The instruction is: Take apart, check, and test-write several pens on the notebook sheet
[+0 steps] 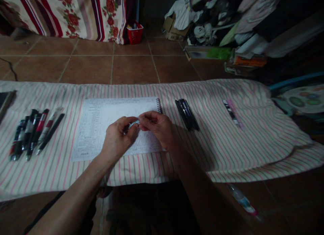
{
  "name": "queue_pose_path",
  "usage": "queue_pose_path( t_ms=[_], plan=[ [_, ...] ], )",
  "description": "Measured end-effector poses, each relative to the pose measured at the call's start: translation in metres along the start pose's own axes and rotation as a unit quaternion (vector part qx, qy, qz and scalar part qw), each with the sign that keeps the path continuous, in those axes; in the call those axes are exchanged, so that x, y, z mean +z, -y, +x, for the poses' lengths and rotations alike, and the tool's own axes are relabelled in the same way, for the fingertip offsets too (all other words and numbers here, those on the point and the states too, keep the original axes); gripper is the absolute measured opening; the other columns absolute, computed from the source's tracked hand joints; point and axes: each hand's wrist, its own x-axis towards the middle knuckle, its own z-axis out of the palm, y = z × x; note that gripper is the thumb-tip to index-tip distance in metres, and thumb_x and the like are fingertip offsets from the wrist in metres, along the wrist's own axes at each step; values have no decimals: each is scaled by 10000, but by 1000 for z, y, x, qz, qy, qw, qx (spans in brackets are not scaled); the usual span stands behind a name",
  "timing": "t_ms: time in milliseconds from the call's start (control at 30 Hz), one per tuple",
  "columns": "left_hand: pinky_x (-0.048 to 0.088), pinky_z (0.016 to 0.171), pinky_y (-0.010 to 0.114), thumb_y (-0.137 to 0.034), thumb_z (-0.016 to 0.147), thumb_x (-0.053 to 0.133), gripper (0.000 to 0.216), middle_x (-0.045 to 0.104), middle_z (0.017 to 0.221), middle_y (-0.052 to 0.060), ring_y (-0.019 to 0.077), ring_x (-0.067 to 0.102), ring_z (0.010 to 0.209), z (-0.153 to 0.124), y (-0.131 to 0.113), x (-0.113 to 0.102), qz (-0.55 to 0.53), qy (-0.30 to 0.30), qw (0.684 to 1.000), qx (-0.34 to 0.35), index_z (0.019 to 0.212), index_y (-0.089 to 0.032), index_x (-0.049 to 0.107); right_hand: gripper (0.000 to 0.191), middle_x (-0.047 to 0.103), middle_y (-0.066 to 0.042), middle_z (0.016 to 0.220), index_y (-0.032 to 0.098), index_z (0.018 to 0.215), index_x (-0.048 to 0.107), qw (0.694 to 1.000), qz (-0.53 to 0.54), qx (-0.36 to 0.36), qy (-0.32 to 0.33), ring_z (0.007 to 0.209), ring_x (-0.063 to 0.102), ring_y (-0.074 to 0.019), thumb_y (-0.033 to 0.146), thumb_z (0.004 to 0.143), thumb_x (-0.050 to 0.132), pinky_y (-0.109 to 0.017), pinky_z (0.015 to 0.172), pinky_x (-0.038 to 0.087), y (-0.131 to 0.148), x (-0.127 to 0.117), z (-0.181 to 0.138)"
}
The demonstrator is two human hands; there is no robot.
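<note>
Head view, hands: left hand (117, 139) and right hand (158, 127) meet at frame centre, fingertips pinching a small pale pen part (134, 123) over the spiral notebook (101, 127).
Risk: the part may slip onto the striped cloth (253, 140), judging by the light pinch.
Nearby: pens (35, 132) at left, dark pens (187, 114) right of the notebook.

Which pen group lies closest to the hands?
The dark bundle of pens right of the spiral notebook, beside the right hand. The spread-out row of pens lies farther left, beyond the left hand.

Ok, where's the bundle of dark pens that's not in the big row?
In the head view the dark pens lie on the striped cloth, just right of the spiral notebook and beyond the right hand.
</note>
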Motion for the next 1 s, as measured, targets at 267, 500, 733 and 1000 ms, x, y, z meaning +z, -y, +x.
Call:
queue_pose_path(
  t_ms=[267, 500, 733, 1000],
  plan=[
    [489, 643, 289, -303, 799, 568, 259, 705, 828, 59, 165, 630, 693, 0, 3, -1, -47, 2, 998, -41, 984, -162, 680, 314, 697, 4, 732, 182, 961, 659, 999, 30, -11, 12, 680, 682, -116, 377, 719, 700, -244, 628, 568, 0, -3, -2],
    [502, 636, 297, -320, 809, 554, 272, 710, 824, 66, 175, 640, 700, 1, 5, -1, -51, 13, 998, -43, 990, -160, 679, 194, 707, 21, 724, 189, 882, 688, 999, 40, -25, 9, 672, 691, -103, 273, 708, 702, -191, 576, 549, -3, -3, 0],
    [499, 670, 319, -312, 813, 543, 271, 705, 843, 70, 189, 641, 734, 0, 2, -4, -27, 18, 999, -29, 991, -157, 678, 137, 703, 28, 694, 187, 811, 696, 999, 24, -26, 1, 645, 681, -95, 252, 692, 707, -185, 561, 545, -3, -4, 0],
    [484, 714, 339, -296, 823, 528, 271, 701, 864, 73, 196, 632, 758, 1, 0, -4, -11, 24, 1000, -16, 995, -148, 677, 157, 699, 19, 689, 178, 813, 688, 1000, 7, -28, 1, 641, 676, -99, 283, 697, 704, -195, 566, 542, -3, -4, 0]
  ],
)
